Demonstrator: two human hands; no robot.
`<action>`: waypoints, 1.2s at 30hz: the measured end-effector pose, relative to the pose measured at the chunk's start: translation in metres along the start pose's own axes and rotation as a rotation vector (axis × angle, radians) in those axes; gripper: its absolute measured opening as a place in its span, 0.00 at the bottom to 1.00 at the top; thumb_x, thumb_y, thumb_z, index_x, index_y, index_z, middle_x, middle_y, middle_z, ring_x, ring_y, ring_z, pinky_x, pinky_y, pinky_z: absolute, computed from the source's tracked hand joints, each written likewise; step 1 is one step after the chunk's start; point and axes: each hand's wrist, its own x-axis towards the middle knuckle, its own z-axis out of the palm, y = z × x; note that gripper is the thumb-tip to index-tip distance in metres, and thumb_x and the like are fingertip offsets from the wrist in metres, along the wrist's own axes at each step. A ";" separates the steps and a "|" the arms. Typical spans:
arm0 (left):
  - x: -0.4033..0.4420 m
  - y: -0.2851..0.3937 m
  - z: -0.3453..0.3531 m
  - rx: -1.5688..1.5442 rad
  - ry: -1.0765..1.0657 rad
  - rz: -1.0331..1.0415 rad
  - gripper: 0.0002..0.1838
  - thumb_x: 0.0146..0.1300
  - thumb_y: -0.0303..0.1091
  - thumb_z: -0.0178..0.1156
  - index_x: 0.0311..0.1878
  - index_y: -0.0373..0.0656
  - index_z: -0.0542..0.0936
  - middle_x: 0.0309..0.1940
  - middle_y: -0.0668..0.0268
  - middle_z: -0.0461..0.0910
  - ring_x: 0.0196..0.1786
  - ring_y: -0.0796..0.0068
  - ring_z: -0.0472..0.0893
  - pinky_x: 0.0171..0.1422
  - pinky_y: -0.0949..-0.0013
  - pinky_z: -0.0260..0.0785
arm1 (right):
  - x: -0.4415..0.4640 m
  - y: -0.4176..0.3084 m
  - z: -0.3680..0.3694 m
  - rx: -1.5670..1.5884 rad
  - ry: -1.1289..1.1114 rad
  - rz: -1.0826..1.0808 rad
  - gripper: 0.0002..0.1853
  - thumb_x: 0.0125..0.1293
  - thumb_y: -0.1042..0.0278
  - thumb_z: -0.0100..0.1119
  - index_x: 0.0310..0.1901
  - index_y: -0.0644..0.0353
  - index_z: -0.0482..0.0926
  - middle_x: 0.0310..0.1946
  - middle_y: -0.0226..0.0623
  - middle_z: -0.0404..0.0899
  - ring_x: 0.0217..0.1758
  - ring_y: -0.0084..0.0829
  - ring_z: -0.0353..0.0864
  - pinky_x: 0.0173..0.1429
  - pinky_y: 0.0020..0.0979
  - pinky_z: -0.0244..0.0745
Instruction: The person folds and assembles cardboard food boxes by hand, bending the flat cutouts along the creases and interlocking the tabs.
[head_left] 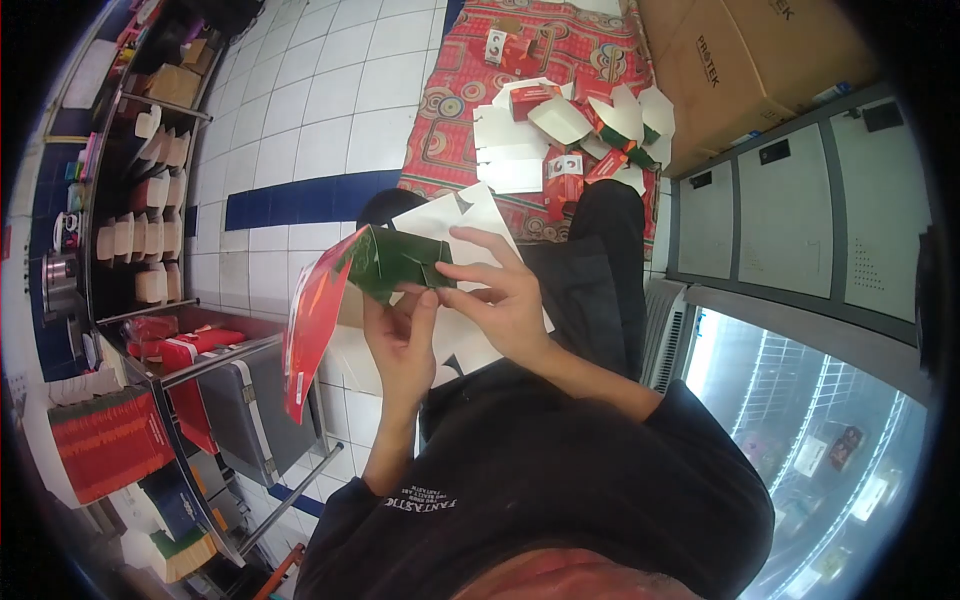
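Note:
A partly folded paper food box (400, 262), dark green on one end with a red printed side panel flaring out to the left, is held up over my lap. My left hand (400, 335) pinches its lower edge from below, thumb raised. From the right, my right hand (500, 300) presses its fingers on the green end flaps, where a tab and slot meet. Behind both hands, a flat white cardboard blank (485, 215) lies across my lap, partly hidden by the box and my arms.
Several folded boxes (560, 120) are piled on a red patterned mat (450, 110). Large brown cartons (740, 60) and grey lockers (790, 200) stand at right, above a lit glass-fronted cabinet (800, 420). Left are a shelf of stacked containers (145, 235), red flat blanks (110, 440) and a grey folding chair (240, 415).

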 end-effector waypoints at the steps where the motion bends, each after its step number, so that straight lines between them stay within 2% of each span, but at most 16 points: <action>1: 0.000 0.003 0.007 0.050 0.046 0.090 0.29 0.77 0.20 0.69 0.77 0.37 0.70 0.61 0.60 0.84 0.59 0.70 0.87 0.63 0.65 0.82 | 0.001 -0.006 -0.001 0.003 -0.012 0.070 0.16 0.70 0.80 0.74 0.59 0.64 0.93 0.72 0.44 0.79 0.61 0.32 0.91 0.56 0.32 0.92; 2: 0.000 0.004 0.011 0.099 0.091 0.182 0.27 0.77 0.20 0.69 0.75 0.36 0.72 0.58 0.60 0.85 0.55 0.72 0.88 0.59 0.67 0.82 | 0.002 -0.006 -0.004 0.002 -0.012 0.069 0.16 0.70 0.80 0.74 0.59 0.64 0.93 0.72 0.44 0.79 0.61 0.32 0.91 0.56 0.32 0.92; 4: 0.005 0.005 -0.014 0.230 0.040 0.158 0.26 0.76 0.21 0.69 0.74 0.35 0.74 0.55 0.60 0.86 0.50 0.73 0.87 0.54 0.69 0.81 | 0.005 -0.005 -0.015 0.006 -0.306 0.031 0.16 0.73 0.75 0.74 0.61 0.63 0.92 0.74 0.45 0.77 0.65 0.35 0.88 0.62 0.35 0.88; 6: 0.010 0.015 -0.023 0.548 -0.037 0.207 0.19 0.76 0.22 0.68 0.68 0.33 0.83 0.46 0.60 0.85 0.36 0.76 0.82 0.40 0.71 0.74 | 0.010 -0.005 -0.023 -0.034 -0.258 -0.015 0.17 0.75 0.75 0.71 0.63 0.61 0.91 0.74 0.45 0.76 0.64 0.36 0.87 0.64 0.36 0.85; 8: 0.008 0.035 -0.016 0.761 -0.167 0.308 0.16 0.76 0.22 0.68 0.64 0.32 0.86 0.41 0.59 0.83 0.32 0.73 0.80 0.38 0.69 0.73 | 0.016 -0.006 -0.031 -0.109 -0.175 -0.103 0.18 0.80 0.75 0.65 0.67 0.58 0.88 0.75 0.45 0.75 0.63 0.39 0.86 0.68 0.37 0.80; 9: 0.008 0.047 -0.012 0.822 -0.252 0.242 0.15 0.76 0.21 0.67 0.62 0.32 0.87 0.39 0.58 0.81 0.31 0.70 0.80 0.37 0.68 0.72 | 0.019 -0.011 -0.034 -0.177 -0.173 -0.167 0.21 0.82 0.75 0.62 0.73 0.56 0.84 0.73 0.45 0.75 0.61 0.39 0.87 0.66 0.38 0.82; 12: 0.005 0.043 -0.011 0.782 -0.357 0.173 0.15 0.76 0.23 0.66 0.63 0.35 0.87 0.38 0.57 0.81 0.31 0.63 0.82 0.38 0.63 0.73 | 0.026 -0.012 -0.046 -0.369 -0.297 -0.104 0.23 0.82 0.74 0.61 0.75 0.54 0.82 0.71 0.47 0.75 0.60 0.41 0.87 0.66 0.39 0.81; 17: 0.012 0.051 -0.016 0.896 -0.479 0.119 0.15 0.78 0.27 0.66 0.64 0.40 0.88 0.37 0.59 0.81 0.32 0.59 0.83 0.40 0.59 0.74 | 0.026 -0.013 -0.050 -0.394 -0.257 -0.045 0.23 0.83 0.73 0.61 0.75 0.54 0.82 0.67 0.47 0.76 0.57 0.42 0.87 0.65 0.41 0.82; 20: 0.013 0.057 -0.017 0.926 -0.503 0.104 0.15 0.77 0.28 0.66 0.63 0.42 0.89 0.36 0.59 0.81 0.33 0.58 0.83 0.41 0.58 0.74 | 0.027 -0.001 -0.056 -0.540 -0.264 -0.238 0.21 0.83 0.72 0.61 0.74 0.55 0.81 0.64 0.49 0.76 0.53 0.42 0.89 0.64 0.41 0.83; 22: 0.015 0.058 -0.017 0.936 -0.506 0.105 0.15 0.77 0.28 0.66 0.63 0.42 0.89 0.36 0.59 0.81 0.33 0.58 0.83 0.41 0.58 0.74 | 0.023 -0.007 -0.056 -0.313 -0.207 0.044 0.18 0.84 0.71 0.61 0.71 0.57 0.80 0.62 0.49 0.77 0.51 0.40 0.91 0.62 0.39 0.83; 24: 0.015 0.058 -0.019 0.929 -0.532 0.152 0.15 0.78 0.27 0.66 0.64 0.39 0.89 0.36 0.58 0.80 0.33 0.65 0.83 0.39 0.64 0.75 | 0.022 -0.010 -0.051 -0.312 -0.186 0.010 0.16 0.84 0.70 0.61 0.69 0.58 0.80 0.61 0.49 0.77 0.50 0.39 0.91 0.61 0.38 0.83; 29: 0.016 0.056 -0.017 0.862 -0.508 0.147 0.15 0.77 0.26 0.67 0.64 0.41 0.89 0.36 0.59 0.82 0.32 0.66 0.83 0.38 0.64 0.75 | 0.020 -0.001 -0.053 -0.415 -0.209 -0.024 0.14 0.84 0.71 0.61 0.66 0.61 0.79 0.60 0.48 0.78 0.50 0.34 0.92 0.56 0.35 0.85; 31: 0.015 0.056 -0.016 0.828 -0.471 0.143 0.15 0.77 0.26 0.67 0.64 0.41 0.88 0.37 0.60 0.84 0.31 0.65 0.83 0.37 0.63 0.75 | 0.019 0.013 -0.054 -0.164 -0.070 0.061 0.14 0.85 0.72 0.60 0.66 0.64 0.78 0.62 0.47 0.78 0.50 0.31 0.92 0.53 0.33 0.85; 32: 0.014 0.055 -0.017 0.753 -0.395 0.088 0.14 0.78 0.26 0.67 0.63 0.41 0.87 0.37 0.60 0.85 0.29 0.70 0.82 0.35 0.66 0.74 | 0.019 0.020 -0.055 -0.164 -0.070 0.060 0.14 0.85 0.72 0.60 0.66 0.64 0.78 0.62 0.47 0.78 0.50 0.31 0.92 0.53 0.33 0.85; 34: 0.013 0.050 -0.019 0.679 -0.319 0.031 0.13 0.78 0.26 0.68 0.63 0.40 0.86 0.37 0.60 0.86 0.28 0.74 0.82 0.34 0.69 0.73 | 0.019 0.026 -0.053 0.193 0.076 0.150 0.14 0.85 0.74 0.58 0.67 0.65 0.77 0.63 0.45 0.78 0.49 0.29 0.91 0.51 0.31 0.85; 36: 0.013 0.044 -0.022 0.655 -0.268 0.083 0.12 0.78 0.26 0.69 0.60 0.38 0.85 0.38 0.60 0.88 0.27 0.79 0.80 0.33 0.71 0.71 | 0.018 0.025 -0.056 0.186 0.081 0.124 0.15 0.85 0.77 0.58 0.67 0.64 0.77 0.64 0.42 0.78 0.53 0.27 0.90 0.52 0.31 0.86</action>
